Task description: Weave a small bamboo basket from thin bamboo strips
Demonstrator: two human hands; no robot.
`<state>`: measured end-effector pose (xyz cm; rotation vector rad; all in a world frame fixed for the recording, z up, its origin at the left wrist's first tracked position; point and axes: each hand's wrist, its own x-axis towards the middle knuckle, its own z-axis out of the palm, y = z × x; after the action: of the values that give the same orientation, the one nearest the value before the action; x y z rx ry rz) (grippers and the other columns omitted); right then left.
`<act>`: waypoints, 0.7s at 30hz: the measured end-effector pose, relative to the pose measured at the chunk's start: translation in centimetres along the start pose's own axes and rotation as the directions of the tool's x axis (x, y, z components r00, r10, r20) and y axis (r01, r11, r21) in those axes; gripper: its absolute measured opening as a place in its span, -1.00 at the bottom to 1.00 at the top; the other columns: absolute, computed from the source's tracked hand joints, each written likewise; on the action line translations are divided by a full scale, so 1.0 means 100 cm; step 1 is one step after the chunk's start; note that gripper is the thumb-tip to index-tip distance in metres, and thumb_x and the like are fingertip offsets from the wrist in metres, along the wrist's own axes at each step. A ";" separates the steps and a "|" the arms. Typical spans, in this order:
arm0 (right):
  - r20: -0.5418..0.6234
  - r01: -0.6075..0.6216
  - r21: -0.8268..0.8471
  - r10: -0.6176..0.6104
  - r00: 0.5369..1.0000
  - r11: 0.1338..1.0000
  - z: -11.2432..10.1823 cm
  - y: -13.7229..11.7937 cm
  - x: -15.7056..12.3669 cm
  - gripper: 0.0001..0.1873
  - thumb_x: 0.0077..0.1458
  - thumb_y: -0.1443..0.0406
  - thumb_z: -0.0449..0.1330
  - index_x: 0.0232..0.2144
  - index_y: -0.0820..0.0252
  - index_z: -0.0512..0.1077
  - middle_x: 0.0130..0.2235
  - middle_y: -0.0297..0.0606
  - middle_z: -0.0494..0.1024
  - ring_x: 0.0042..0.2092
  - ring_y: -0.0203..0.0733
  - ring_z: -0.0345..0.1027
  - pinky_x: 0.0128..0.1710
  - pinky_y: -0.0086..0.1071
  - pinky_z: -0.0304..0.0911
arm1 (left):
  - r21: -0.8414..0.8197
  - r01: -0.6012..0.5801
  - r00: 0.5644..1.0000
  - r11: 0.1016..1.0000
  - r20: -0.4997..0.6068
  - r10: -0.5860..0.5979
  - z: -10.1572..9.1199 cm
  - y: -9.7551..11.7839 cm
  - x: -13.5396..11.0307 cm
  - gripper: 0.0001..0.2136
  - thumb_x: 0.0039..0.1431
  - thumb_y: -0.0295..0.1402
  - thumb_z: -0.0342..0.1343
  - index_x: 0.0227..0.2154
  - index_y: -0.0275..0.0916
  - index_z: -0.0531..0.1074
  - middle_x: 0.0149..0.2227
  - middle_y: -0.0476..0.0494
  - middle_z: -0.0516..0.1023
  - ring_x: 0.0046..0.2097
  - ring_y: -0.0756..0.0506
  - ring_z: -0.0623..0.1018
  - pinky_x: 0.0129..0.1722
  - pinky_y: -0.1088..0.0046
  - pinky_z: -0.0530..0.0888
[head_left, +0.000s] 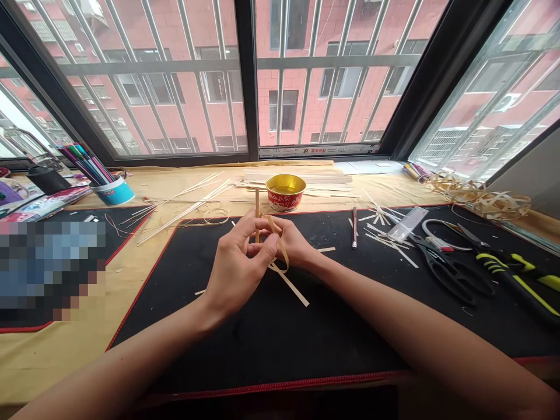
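My left hand (pixel 238 254) and my right hand (pixel 292 240) meet above the black mat (pixel 245 344). Both have their fingers closed around thin, pale bamboo strips (pixel 294 287). One strip stands upright between the hands, another curls in a loop beside the left thumb, and a flat end points down to the right. The fingers hide where the strips cross. Just beyond the hands stands a red bowl (pixel 285 201) with a gold inside and some liquid in it.
To the right lie a pencil (pixel 354 228), cut strip pieces (pixel 394 244), black scissors (pixel 450 271) and yellow-black pliers (pixel 511 283). Long strips (pixel 188 210) lie left of the bowl. Coiled strips (pixel 485 197) sit at the back right, a pen cup (pixel 112 191) at the left.
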<state>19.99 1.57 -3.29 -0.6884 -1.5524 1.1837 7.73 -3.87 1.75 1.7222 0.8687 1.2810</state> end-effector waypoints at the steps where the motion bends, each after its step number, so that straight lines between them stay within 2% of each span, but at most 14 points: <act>1: 0.018 -0.012 -0.003 0.012 1.000 1.000 -0.001 -0.001 0.000 -0.50 -0.36 0.09 0.44 -0.34 0.21 0.45 -0.29 -0.29 0.49 -0.14 -0.09 0.39 -0.06 -0.18 0.29 | 0.002 0.005 1.000 1.000 -0.017 -0.005 -0.001 -0.001 0.001 -0.93 0.09 -0.37 0.14 -0.36 -0.21 0.48 -0.08 -0.13 0.50 -0.18 -0.08 0.57 -0.11 0.36 0.54; 7: 0.107 -0.082 0.016 0.080 0.991 0.997 -0.007 -0.005 0.000 -0.45 -0.25 0.05 0.40 -0.21 0.19 0.47 -0.16 -0.23 0.53 -0.10 -0.11 0.41 -0.09 -0.27 0.31 | 0.032 0.033 0.994 0.999 -0.103 -0.030 -0.004 -0.006 0.003 -0.93 0.10 -0.34 0.14 -0.37 -0.21 0.45 -0.07 -0.18 0.54 0.15 -0.22 0.41 0.20 0.13 0.28; 10: 0.145 -0.084 0.024 0.080 0.986 0.996 -0.010 -0.007 0.001 -0.46 -0.12 -0.05 0.30 -0.16 0.17 0.46 -0.09 -0.21 0.52 -0.02 -0.09 0.39 -0.02 -0.26 0.29 | 0.013 0.027 0.993 1.000 -0.116 -0.025 -0.003 -0.008 0.003 -0.92 0.11 -0.35 0.13 -0.35 -0.22 0.45 -0.02 -0.19 0.52 0.19 -0.22 0.36 0.23 0.16 0.22; 13: 0.145 -0.083 0.036 0.077 0.987 0.996 -0.014 -0.008 0.002 -0.46 0.08 -0.12 0.10 -0.11 0.14 0.45 -0.01 -0.21 0.49 0.10 -0.10 0.30 0.13 -0.21 0.17 | -0.025 0.004 0.994 1.000 -0.112 -0.007 -0.003 -0.011 0.004 -0.90 0.14 -0.36 0.11 -0.29 -0.23 0.45 0.03 -0.19 0.49 0.19 -0.19 0.37 0.21 0.23 0.26; 15: 0.147 -0.108 0.061 0.098 0.984 0.992 -0.016 -0.009 0.001 -0.40 0.14 -0.16 -0.04 -0.05 0.11 0.41 0.04 -0.21 0.45 0.13 -0.11 0.27 0.18 -0.16 0.10 | -0.033 -0.014 0.994 0.999 -0.107 0.010 -0.003 -0.013 0.005 -0.89 0.16 -0.37 0.11 -0.27 -0.23 0.44 0.03 -0.17 0.49 0.17 -0.17 0.39 0.19 0.27 0.29; 17: 0.190 -0.113 0.069 0.098 0.977 0.991 -0.018 -0.009 0.001 -0.30 0.07 -0.22 -0.03 0.03 0.11 0.35 0.10 -0.15 0.40 0.13 -0.07 0.27 0.18 -0.11 0.10 | -0.033 -0.016 0.994 0.999 -0.109 0.013 -0.004 -0.014 0.006 -0.89 0.16 -0.37 0.10 -0.27 -0.24 0.45 0.02 -0.16 0.50 0.14 -0.16 0.42 0.16 0.30 0.32; 19: 0.223 -0.067 0.063 0.051 0.973 0.996 -0.017 -0.009 -0.001 -0.15 -0.13 -0.24 0.17 0.09 0.13 0.27 0.13 -0.08 0.35 0.13 -0.02 0.27 0.16 -0.10 0.13 | -0.032 0.006 0.993 0.999 -0.121 -0.010 -0.005 -0.014 0.008 -0.89 0.15 -0.37 0.11 -0.27 -0.26 0.44 -0.03 -0.17 0.52 0.06 -0.15 0.48 0.09 0.31 0.38; 21: 0.212 -0.012 0.048 0.001 0.977 0.999 -0.015 -0.009 -0.002 0.01 -0.33 -0.11 0.39 0.14 0.12 0.20 0.14 -0.05 0.33 0.16 0.01 0.24 0.17 -0.11 0.12 | -0.041 0.040 0.990 0.998 -0.134 -0.045 -0.005 -0.014 0.010 -0.86 0.14 -0.36 0.11 -0.24 -0.27 0.43 -0.08 -0.17 0.54 -0.02 -0.14 0.53 0.03 0.31 0.43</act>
<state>21.58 1.55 -2.58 -0.5491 -1.6924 1.3305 7.38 -2.28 1.00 1.5940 0.9473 1.3889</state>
